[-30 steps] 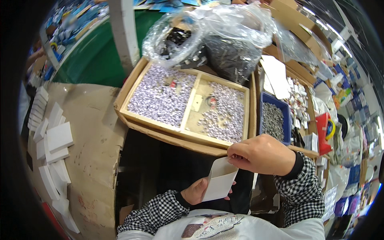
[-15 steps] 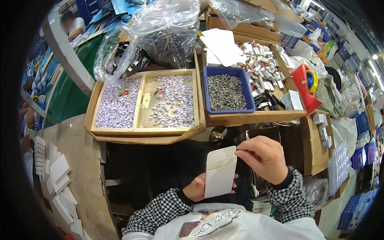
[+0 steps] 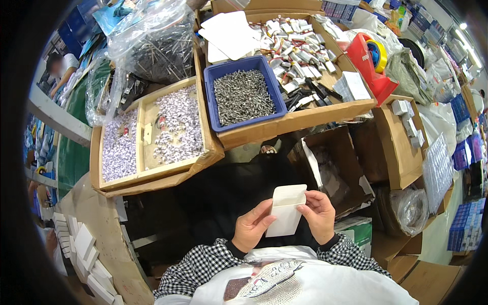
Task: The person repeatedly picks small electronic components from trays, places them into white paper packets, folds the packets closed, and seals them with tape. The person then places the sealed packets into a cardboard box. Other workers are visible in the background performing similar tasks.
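Observation:
Between my two hands is a small white cardboard box, upright with its top flap raised. My left hand grips its left side, thumb on the front. On the other side my right hand pinches the upper right edge, near the base of the flap. Whether anything lies inside the box cannot be seen. Both hands are above my lap, in front of the workbench.
Ahead stand a wooden tray of small white parts and a blue bin of small metal pieces. Behind are white cells with wires in a carton. White boxes lie at the left; a red tape dispenser is at the right.
My right hand has come down from the flap's corner to the box's right side. My left hand now holds the left edge. The view has turned toward the right.

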Tool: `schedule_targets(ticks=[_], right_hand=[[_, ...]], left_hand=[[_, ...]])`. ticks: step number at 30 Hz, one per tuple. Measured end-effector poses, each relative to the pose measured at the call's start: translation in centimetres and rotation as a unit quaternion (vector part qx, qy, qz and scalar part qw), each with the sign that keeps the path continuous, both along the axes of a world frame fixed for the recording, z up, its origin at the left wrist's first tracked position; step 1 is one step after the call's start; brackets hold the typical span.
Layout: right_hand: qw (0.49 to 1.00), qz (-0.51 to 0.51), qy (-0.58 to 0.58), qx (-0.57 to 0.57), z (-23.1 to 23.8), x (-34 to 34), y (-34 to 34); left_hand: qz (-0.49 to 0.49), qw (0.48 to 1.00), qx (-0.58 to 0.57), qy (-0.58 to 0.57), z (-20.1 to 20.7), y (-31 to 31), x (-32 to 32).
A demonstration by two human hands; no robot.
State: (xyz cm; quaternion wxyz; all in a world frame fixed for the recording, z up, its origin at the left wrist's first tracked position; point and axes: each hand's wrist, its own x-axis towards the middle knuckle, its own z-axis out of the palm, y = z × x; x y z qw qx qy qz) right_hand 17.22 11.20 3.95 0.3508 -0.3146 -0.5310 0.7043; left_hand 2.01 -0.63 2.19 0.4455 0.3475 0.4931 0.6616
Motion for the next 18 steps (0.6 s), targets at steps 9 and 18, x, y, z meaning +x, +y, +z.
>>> schedule_targets(ticks=[9, 18], right_hand=[[0.99, 0.039, -0.13, -0.029, -3.2, 0.0, 0.1], [0.991, 0.113, -0.036, -0.055, -1.8, -2.6, 0.8]], left_hand=[[-0.046, 0.979, -0.144, 0.139, -0.3, 0.0, -1.3], [-0.01, 0.981, -0.186, 0.044, 0.1, -0.1, -3.9]])
